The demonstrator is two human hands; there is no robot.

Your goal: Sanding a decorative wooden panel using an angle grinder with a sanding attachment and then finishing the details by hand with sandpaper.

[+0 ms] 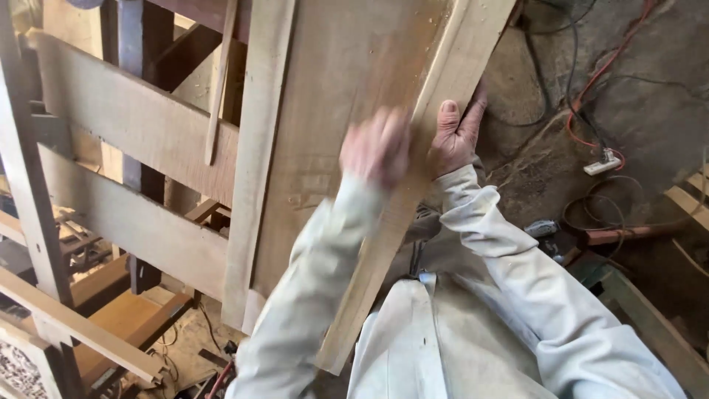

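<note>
Leftmost, slatted wooden frames (111,148) lean upright. Beside them, the blurred left hand (375,148) passes over a pale wooden panel (332,111); whether its fingers are open cannot be told. The right hand (456,137) grips the panel's edge rail (413,177), seemingly steadying it during rubbing. Rightward, a white power strip (602,162) and red cable (591,89) lie on the floor.

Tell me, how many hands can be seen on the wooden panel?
2. The left hand, blurred, lies on the wooden panel face. The right hand grips the panel's right edge rail. No other hands show.
</note>
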